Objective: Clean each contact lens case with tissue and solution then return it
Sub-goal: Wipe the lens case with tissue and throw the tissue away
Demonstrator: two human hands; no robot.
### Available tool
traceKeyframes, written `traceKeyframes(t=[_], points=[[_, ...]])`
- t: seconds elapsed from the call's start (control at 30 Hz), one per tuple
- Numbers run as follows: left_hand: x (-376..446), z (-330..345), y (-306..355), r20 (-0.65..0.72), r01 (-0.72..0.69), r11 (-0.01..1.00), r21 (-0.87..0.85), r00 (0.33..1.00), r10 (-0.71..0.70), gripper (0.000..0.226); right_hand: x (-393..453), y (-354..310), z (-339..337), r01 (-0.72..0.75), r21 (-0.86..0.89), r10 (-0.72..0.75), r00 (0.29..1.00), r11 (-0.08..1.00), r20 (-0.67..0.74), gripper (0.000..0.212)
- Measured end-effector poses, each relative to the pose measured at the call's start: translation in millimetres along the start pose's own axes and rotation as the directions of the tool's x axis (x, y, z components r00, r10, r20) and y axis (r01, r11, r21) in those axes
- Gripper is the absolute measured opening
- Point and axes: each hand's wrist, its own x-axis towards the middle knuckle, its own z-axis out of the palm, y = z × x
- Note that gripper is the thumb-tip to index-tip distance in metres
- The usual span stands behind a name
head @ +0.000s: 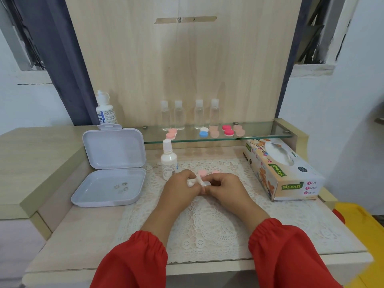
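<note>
We see both hands meeting at the centre of the frame, above the lace mat [207, 221] on the tabletop [83, 235]; the left hand [180, 189] has its fingers curled round a wad of white tissue [192, 181], and the right hand [225, 189] has its fingers curled in against the same wad, pinching something small and white; whether that is the lens case or more tissue, we cannot tell. Just above the knuckles two pink caps [202, 173] peek out, lying on the mat; right beside them, to the left, a small white bottle [168, 161] stands upright. At the left of the frame a white hinged box [113, 163] lies open, lid tilted up, with a few small round pieces in its base. Along the glass shelf [259, 135] at the middle of the frame four clear bottles [179, 115] stand in a row; in front of them sit the other lens cases: a pale pink case [171, 133], a blue and white case [203, 132], a red case [227, 129] and beige ones beside them. A larger solution bottle [105, 110] stands at the upper left, behind the box. At the right a tissue box [286, 173] lies on the tabletop, its opening facing up. Red sleeves [135, 260] fill the bottom of the frame.
</note>
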Motion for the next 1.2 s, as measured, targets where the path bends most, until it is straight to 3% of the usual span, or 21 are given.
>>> traceKeyframes(t=[0.2,0.37,0.57,0.73,0.9,1.0,1.1,1.2], points=[[1.1,0.8,3.0,-0.033,0.076,0.991,-0.113,0.996,-0.081,0.005,-3.9,-5.0,0.9,0.006,0.125,-0.002,0.999,0.992,-0.032,0.033],[4.7,-1.4,6.2,-0.084,0.101,0.977,-0.186,0.989,-0.118,0.026,-6.8,-9.1,3.2,0.031,0.169,-0.033,0.999,0.985,0.01,0.033],[9.9,-4.1,1.7,-0.116,0.152,0.947,-0.285,0.975,-0.191,0.027,-7.5,-12.2,4.4,0.022,0.226,-0.026,1.0,0.974,0.016,0.033],[4.5,-10.8,1.0,-0.118,0.117,0.862,-0.494,0.973,-0.199,0.021,-4.7,-11.1,0.1,0.028,0.275,-0.014,0.999,0.961,-0.052,0.031],[1.6,-14.9,9.3,-0.208,0.08,0.843,-0.532,0.953,-0.222,0.018,-2.2,-8.4,-3.7,0.027,0.336,0.002,0.996,0.941,-0.084,0.03],[0.3,-13.3,7.2,-0.235,-0.05,0.905,-0.423,0.97,-0.057,0.035,-1.9,-6.7,-2.8,0.018,0.319,-0.008,0.999,0.948,-0.034,0.031],[1.6,-11.7,1.1,-0.247,-0.172,0.926,-0.335,0.965,0.09,0.026,-2.8,-7.5,-3.1,0.012,0.322,-0.017,1.0,0.947,0.013,0.031],[2.3,-11.6,-3.6,-0.1,-0.17,0.948,-0.269,0.984,0.148,0.018,-5.8,-9.7,-4.7,0.019,0.358,-0.048,0.996,0.934,0.072,0.03]])
